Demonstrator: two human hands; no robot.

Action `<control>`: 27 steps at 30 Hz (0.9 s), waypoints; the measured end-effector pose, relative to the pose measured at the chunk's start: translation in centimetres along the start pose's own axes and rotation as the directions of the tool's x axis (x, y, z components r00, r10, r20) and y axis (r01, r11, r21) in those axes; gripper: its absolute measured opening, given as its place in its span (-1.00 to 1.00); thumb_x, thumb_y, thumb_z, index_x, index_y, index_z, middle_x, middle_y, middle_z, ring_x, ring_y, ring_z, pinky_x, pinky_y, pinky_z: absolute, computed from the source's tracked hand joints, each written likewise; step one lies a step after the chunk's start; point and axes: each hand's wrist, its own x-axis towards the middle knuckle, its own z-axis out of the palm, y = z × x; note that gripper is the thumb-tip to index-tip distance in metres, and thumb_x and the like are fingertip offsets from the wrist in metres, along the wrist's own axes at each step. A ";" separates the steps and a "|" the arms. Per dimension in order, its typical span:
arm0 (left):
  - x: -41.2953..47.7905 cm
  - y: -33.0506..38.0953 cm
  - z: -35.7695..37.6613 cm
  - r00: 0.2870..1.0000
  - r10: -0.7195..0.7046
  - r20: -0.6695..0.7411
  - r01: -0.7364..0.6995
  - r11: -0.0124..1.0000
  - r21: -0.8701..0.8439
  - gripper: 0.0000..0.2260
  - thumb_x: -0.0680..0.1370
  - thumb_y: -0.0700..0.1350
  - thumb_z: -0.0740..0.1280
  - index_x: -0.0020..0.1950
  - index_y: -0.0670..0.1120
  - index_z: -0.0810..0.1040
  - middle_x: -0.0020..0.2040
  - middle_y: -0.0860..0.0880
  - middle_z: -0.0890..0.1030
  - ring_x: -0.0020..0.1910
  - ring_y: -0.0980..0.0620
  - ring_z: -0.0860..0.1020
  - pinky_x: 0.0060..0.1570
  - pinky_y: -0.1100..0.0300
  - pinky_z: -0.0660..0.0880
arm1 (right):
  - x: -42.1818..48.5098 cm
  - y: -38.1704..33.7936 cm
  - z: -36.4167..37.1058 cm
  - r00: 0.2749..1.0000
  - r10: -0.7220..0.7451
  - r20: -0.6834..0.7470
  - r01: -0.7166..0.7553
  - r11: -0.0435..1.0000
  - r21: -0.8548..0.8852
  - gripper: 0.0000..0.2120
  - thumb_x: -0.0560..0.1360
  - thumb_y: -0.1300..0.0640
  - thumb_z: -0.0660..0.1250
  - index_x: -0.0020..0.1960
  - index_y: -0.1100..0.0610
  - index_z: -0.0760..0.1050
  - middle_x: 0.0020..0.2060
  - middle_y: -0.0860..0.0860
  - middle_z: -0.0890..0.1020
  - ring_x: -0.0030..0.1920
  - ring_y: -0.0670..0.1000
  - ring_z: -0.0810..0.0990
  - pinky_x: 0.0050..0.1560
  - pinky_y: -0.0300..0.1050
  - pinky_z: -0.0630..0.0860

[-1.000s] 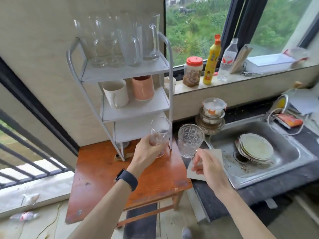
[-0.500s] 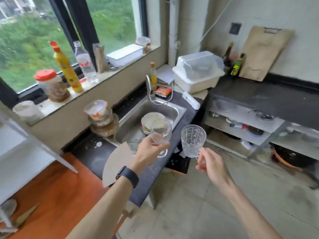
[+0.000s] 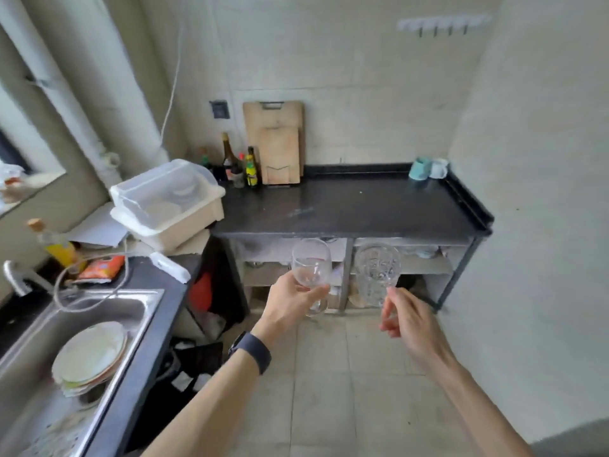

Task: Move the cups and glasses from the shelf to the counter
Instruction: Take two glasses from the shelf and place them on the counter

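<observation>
My left hand (image 3: pixel 290 301) grips a plain clear stemmed glass (image 3: pixel 311 265) around the lower bowl. My right hand (image 3: pixel 407 316) pinches the stem of a clear cut-pattern glass (image 3: pixel 377 268). Both glasses are upright, side by side, in the air in front of the black counter (image 3: pixel 346 209) and below its front edge. Two cups, a teal cup (image 3: pixel 420 168) and a white cup (image 3: pixel 438 168), stand at the counter's back right corner. The shelf is out of view.
Bottles (image 3: pixel 251 168) and wooden cutting boards (image 3: pixel 276 143) stand at the counter's back left. A covered dish rack (image 3: pixel 168 199) sits to the left. A sink (image 3: pixel 108 311) with plates (image 3: pixel 89 352) is at the lower left. Open shelves lie under the counter.
The view has swung right, from the shelf past the sink to the black counter. Both hands have carried their glasses along, still held upright.
</observation>
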 end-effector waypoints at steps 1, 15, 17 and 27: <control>1.5 1.0 1.5 1.000 0.010 0.019 -0.010 1.000 0.011 -0.86 0.43 0.08 0.50 -0.10 0.04 0.68 -0.20 0.15 0.71 -0.22 0.27 0.65 -0.24 0.40 0.51 | 1.1 0.1 -1.7 1.000 0.005 -0.018 -0.005 1.000 0.000 -0.59 0.66 -0.07 0.16 -0.31 0.06 0.45 -0.33 0.05 0.63 -0.34 0.00 0.68 -0.26 -0.09 0.51; 26.0 6.9 18.9 0.969 0.049 0.244 -0.056 0.998 0.022 -0.80 0.37 0.10 0.48 -0.12 0.02 0.67 -0.20 0.11 0.73 -0.17 0.14 0.68 -0.06 0.07 0.62 | 22.5 4.0 -13.9 0.982 0.138 -0.129 -0.126 0.987 0.095 -0.62 0.64 0.01 0.20 -0.31 0.15 0.44 -0.37 -0.06 0.58 -0.31 0.00 0.68 -0.23 -0.06 0.51; 30.4 7.5 20.8 0.968 0.047 0.246 -0.055 0.998 0.024 -0.82 0.37 0.10 0.49 -0.15 0.04 0.67 -0.21 0.11 0.72 -0.17 0.14 0.67 -0.04 0.04 0.62 | 26.8 3.9 -15.0 0.977 0.168 -0.134 -0.158 0.984 0.082 -0.63 0.62 0.01 0.19 -0.31 0.14 0.43 -0.35 -0.06 0.57 -0.30 0.00 0.66 -0.21 -0.06 0.51; 48.4 12.1 27.1 0.963 -0.006 0.268 -0.012 0.998 0.064 -0.90 0.30 0.19 0.45 -0.21 0.32 0.61 -0.27 0.30 0.66 -0.25 0.32 0.61 -0.23 0.31 0.50 | 46.4 3.2 -20.9 0.967 0.195 -0.167 -0.182 0.979 0.089 -0.58 0.63 -0.09 0.17 -0.25 0.19 0.45 -0.29 -0.10 0.62 -0.26 0.04 0.70 -0.16 -0.02 0.54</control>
